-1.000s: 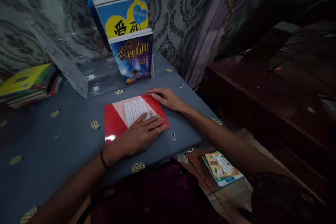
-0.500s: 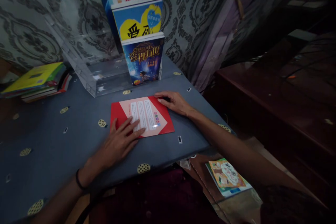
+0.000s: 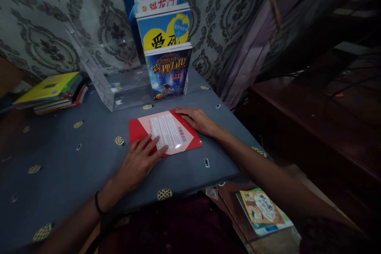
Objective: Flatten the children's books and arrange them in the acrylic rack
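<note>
A thin red and pink book (image 3: 169, 129) lies flat on the blue tablecloth (image 3: 98, 166), with text panels and small coloured characters on its upper side. My left hand (image 3: 141, 158) rests with spread fingers on its near left edge. At its far right edge lies my right hand (image 3: 196, 120), fingers stretched out over the red corner, thumb slightly apart. Behind the book, a clear acrylic stand (image 3: 122, 97) holds several upright books, with a dark blue one (image 3: 169, 73) in front and a yellow and blue one (image 3: 165, 27) behind it.
On the left of the table is a stack of books (image 3: 50, 89), a yellow one on top. More books (image 3: 263, 208) lie low down at the right, below the table edge. A patterned curtain (image 3: 226, 8) hangs behind, and a dark red wooden surface (image 3: 312, 103) is to the right.
The whole view has shifted, so things appear slightly further right and lower. Both hands remain on the red and pink book, with the right hand's fingers a little flatter over its corner.
</note>
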`<state>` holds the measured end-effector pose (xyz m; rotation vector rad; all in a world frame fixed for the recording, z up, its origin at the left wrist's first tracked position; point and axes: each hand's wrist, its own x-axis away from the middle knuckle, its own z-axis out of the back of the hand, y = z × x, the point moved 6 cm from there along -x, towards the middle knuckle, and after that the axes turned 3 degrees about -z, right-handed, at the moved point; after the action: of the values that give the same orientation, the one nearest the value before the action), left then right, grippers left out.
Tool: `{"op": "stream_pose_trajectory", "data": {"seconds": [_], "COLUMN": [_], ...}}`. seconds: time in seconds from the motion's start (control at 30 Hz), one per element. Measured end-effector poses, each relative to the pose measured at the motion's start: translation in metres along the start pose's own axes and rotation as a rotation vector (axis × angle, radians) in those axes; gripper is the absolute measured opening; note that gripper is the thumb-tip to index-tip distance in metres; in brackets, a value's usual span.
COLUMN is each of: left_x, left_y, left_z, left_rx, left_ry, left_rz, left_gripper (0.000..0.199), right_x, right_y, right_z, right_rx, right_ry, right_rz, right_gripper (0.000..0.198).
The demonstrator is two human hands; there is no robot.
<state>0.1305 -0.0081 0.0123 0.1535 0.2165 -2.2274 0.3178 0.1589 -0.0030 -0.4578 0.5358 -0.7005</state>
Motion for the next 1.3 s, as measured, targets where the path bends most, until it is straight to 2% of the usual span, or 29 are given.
{"op": "stream_pose_trajectory", "data": {"seconds": [0.27,0.37,0.5,0.6,0.93,1.17,1.3], "left_x": [-0.023,-0.032,-0.039,-0.037,-0.001,0.032,0.042], "left_y": [0.021,0.031,0.037,0.036,0.016,0.001,-0.004], "left_z": [-0.003,-0.006,-0.009,-0.009,0.003,0.013,0.018], "left_rx": [0.005,0.044,0.063,0.068,0.03,-0.039,-0.04], "left_ry": [-0.057,-0.098,-0.102,-0.092,-0.123,-0.008,0.014], "left_rz": [-0.018,-0.065,-0.081,-0.095,-0.099,-0.122,-0.114], "left_gripper": [0.046,0.053,0.051,0.049,0.047,0.047,0.05], "right_x": [-0.001,0.004,0.011,0.013,0.014,0.014,0.013], "right_y": [-0.009,-0.018,-0.028,-0.03,-0.025,-0.024,-0.022], "right_z": [-0.004,-0.008,-0.016,-0.018,-0.02,-0.02,-0.022], "right_rx": [0.192,0.288,0.378,0.411,0.397,0.398,0.41], "right_ry": [-0.061,-0.076,-0.085,-0.093,-0.095,-0.11,-0.117], "right_rz": [-0.017,-0.061,-0.072,-0.068,-0.065,-0.08,-0.096], "right_gripper": [0.041,0.051,0.069,0.071,0.071,0.073,0.073]}}
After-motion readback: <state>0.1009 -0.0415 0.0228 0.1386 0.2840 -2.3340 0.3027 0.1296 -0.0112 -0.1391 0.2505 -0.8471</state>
